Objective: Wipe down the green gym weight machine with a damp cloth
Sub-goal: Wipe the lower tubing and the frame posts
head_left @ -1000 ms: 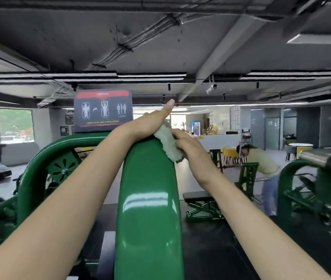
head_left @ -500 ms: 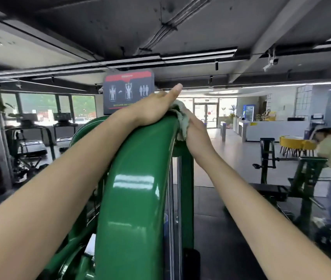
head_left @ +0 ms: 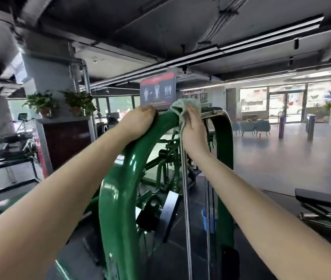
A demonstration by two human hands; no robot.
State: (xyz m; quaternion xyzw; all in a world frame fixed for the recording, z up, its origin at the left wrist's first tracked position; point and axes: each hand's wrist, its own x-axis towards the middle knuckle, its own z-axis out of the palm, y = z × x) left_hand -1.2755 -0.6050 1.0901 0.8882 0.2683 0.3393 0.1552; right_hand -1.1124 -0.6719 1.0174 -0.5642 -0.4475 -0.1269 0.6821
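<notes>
The green weight machine (head_left: 118, 197) arches up through the middle of the head view as a thick glossy tube. My left hand (head_left: 138, 123) is curled over the top of the tube, gripping it just left of the crest. My right hand (head_left: 193, 131) presses a pale grey-green cloth (head_left: 182, 107) against the crest of the arch, fingers wrapped around the fabric. The cloth bunches over the tube's top, and part of it hangs down under my palm. Behind the cloth stands the machine's exercise placard (head_left: 157, 91).
Two chrome guide rods (head_left: 185, 199) and a green upright (head_left: 224, 146) run down to the right of the arch. A blue bucket (head_left: 207, 219) sits low behind them. A black bench (head_left: 326, 201) is at the right, a shelf with potted plants (head_left: 41, 103) at the left.
The view has swung left and around the machine. My left hand has gone from lying flat on the tube to curling over it. My right hand with the cloth stays at the crest.
</notes>
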